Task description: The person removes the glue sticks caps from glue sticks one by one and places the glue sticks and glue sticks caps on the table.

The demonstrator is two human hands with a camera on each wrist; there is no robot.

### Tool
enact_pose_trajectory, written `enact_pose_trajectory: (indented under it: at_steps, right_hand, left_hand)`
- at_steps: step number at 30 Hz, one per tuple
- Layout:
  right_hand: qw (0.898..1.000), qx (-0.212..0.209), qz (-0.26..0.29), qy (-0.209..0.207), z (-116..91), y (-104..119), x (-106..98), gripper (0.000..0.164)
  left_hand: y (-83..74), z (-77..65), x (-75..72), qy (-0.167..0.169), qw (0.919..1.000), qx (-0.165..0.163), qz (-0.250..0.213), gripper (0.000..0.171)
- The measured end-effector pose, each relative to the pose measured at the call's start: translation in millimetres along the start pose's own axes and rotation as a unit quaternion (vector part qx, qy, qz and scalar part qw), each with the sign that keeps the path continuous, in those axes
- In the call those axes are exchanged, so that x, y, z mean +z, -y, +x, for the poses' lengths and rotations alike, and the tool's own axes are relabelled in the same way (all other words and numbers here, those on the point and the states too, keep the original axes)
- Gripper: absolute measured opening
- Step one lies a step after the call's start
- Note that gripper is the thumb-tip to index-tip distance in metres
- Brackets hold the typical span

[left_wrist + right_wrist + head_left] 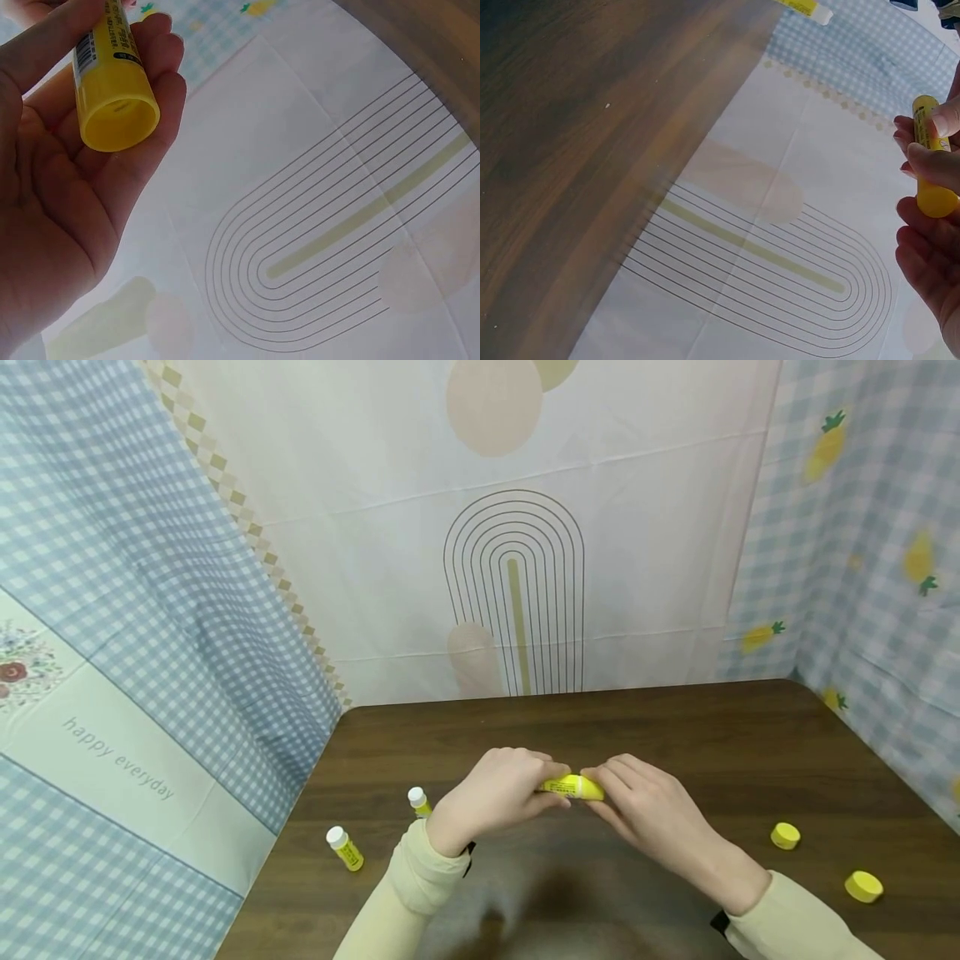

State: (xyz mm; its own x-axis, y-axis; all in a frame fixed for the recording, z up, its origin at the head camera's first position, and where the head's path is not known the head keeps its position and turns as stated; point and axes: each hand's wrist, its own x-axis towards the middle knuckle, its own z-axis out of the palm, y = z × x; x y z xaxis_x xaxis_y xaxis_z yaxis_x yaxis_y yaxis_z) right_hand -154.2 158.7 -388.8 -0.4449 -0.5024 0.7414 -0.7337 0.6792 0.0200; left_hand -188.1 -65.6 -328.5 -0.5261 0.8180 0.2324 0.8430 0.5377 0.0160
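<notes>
Both hands meet over the table with a yellow glue stick (562, 786) held level between them. The left hand (498, 789) grips its printed barrel between thumb and fingers. In the left wrist view the hollow yellow base (118, 120) of the stick points toward the camera. At the other end, the right hand (645, 802) pinches the yellow cap (592, 789) between thumb and fingers. A white band shows between barrel and cap in the head view. The right wrist view has the cap's rounded end (936, 201) facing the camera.
Two uncapped glue sticks with white tops stand at the left, one (346, 849) nearer the edge, the other (420, 802) partly behind the left wrist. Two loose yellow caps (785, 836) (864, 887) lie at the right. Cloth hangings surround the dark wooden table (675, 727).
</notes>
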Motion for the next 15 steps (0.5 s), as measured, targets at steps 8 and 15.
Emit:
enact_pose_trajectory:
  at_steps: [8,15]
  right_hand:
    - [1.0,-0.01,0.004,-0.004,-1.2,1.4,0.9,0.051]
    - [1.0,-0.02,0.006,-0.006,-3.3,1.6,1.9,0.049]
  left_hand:
    - [1.1,-1.5,-0.4,0.018,0.9993,0.004,-0.032,0.021]
    - [5.2,0.0,0.9,0.039,0.996,0.018,-0.079,0.023]
